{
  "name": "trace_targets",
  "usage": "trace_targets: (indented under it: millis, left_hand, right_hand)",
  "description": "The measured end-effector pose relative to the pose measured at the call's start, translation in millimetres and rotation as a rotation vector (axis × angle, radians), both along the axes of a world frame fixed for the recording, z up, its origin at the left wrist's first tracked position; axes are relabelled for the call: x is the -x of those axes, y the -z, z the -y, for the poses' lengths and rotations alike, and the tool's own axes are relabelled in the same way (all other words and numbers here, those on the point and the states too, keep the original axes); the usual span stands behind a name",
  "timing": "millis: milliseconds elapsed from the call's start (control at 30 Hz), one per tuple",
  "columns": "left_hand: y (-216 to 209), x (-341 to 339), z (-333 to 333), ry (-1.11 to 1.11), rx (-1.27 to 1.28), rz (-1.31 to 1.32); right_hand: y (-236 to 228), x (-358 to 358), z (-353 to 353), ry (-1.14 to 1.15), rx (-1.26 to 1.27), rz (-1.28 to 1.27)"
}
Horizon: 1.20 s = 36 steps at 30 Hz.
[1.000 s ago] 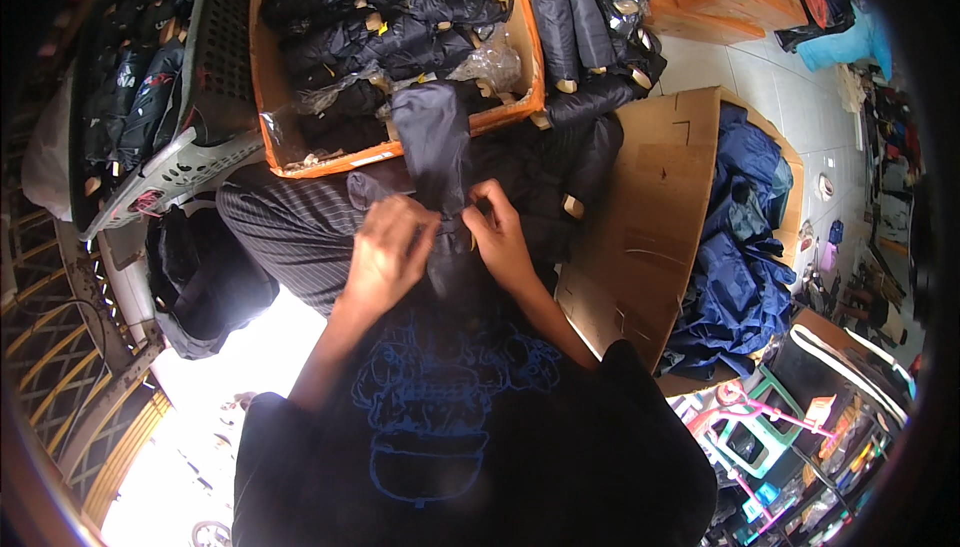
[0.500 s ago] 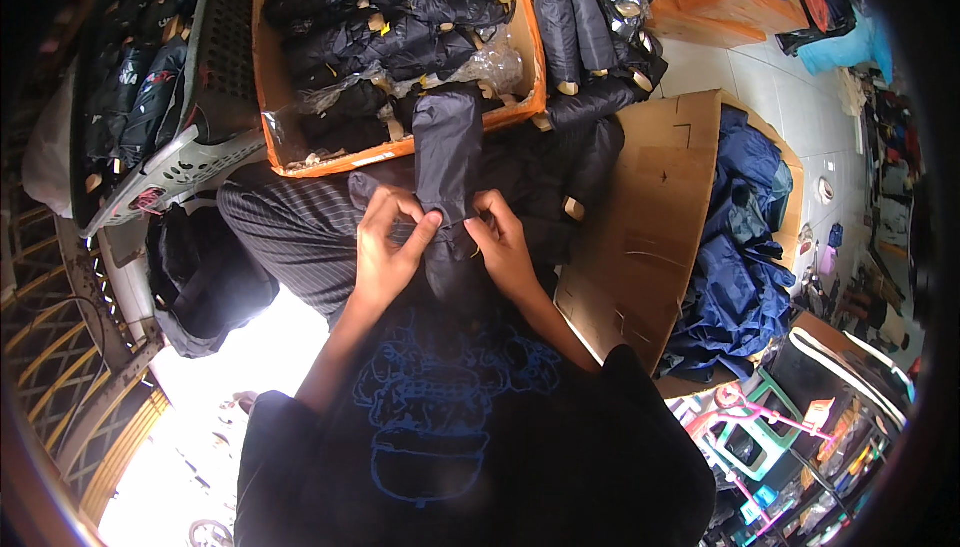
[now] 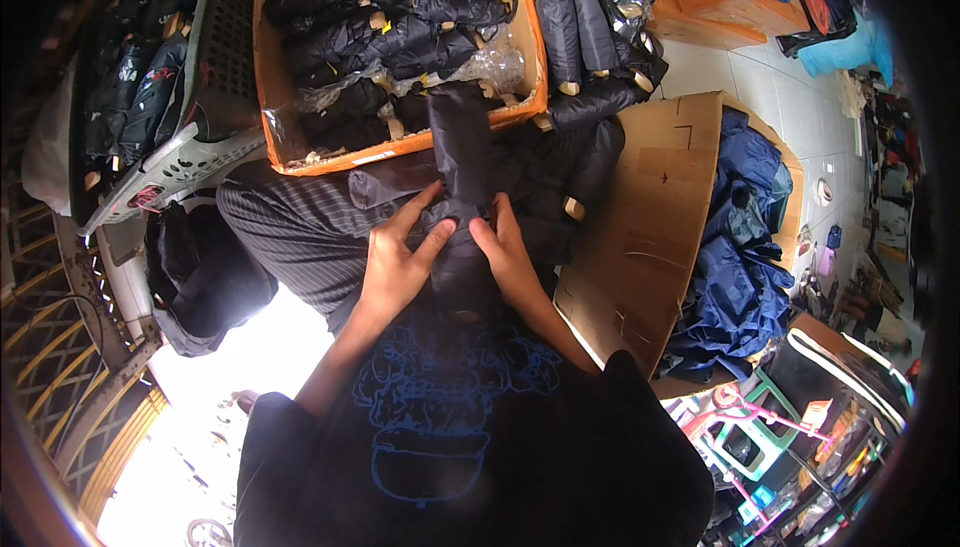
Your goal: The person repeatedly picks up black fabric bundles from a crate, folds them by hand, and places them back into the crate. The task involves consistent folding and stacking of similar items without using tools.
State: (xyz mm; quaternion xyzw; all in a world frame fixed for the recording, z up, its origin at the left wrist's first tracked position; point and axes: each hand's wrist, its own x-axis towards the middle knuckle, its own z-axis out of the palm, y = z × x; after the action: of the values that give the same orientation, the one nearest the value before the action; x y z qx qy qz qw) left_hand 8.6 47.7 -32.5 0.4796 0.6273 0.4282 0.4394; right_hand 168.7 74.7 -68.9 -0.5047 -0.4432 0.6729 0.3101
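Note:
A black folded umbrella (image 3: 462, 147) in a cloth sleeve stands lengthwise before my chest, its far end against the near rim of the orange-edged box. My left hand (image 3: 398, 259) grips its near part from the left, thumb and forefinger on the fabric. From the right, my right hand (image 3: 503, 252) holds the same part, its thumb close to the left one. Dark cloth hangs below my thumbs, and its lower end merges with my black shirt. Another black bundle (image 3: 385, 185) lies across my lap just beyond my left fingers.
Black umbrellas with pale handle ends fill the orange-edged box (image 3: 400, 155). More black umbrellas (image 3: 570, 27) are piled to its right. A grey perforated basket (image 3: 190, 162) stands at left. At right, a cardboard box (image 3: 650, 217) holds dark blue cloth (image 3: 740, 247).
The umbrella's upper part has shifted slightly right and now leans a little left at its far end. Both hands have moved slightly right, their thumbs closer together on it.

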Motion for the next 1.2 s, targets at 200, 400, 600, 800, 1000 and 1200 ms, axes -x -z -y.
trace_targets:
  millis: [200,400,600,800,1000,1200]
  left_hand:
    - [-6.5,2.4,-1.2,0.009,-0.046,0.064]
    - [7.4,14.1,3.3,0.021,0.087,0.298]
    - [11.9,25.5,-9.3,-0.075,0.229,0.519]
    - [5.8,33.4,-21.5,-0.032,0.260,0.332]
    - [21.6,43.9,-29.4,-0.046,0.191,0.102]
    - [22.5,40.7,-22.4,-0.090,0.002,-0.124]
  right_hand:
    - [-11.2,7.5,-4.2,0.045,0.075,-0.104]
    - [-2.4,5.9,-7.2,0.004,0.110,-0.137]
    - [-6.3,4.6,-9.3,-0.043,0.158,-0.216]
    - [-9.3,11.5,-10.7,-0.135,0.086,-0.169]
    - [-12.3,20.0,-12.0,-0.207,-0.064,-0.079]
    - [-6.3,16.3,-14.9,-0.061,0.084,-0.099]
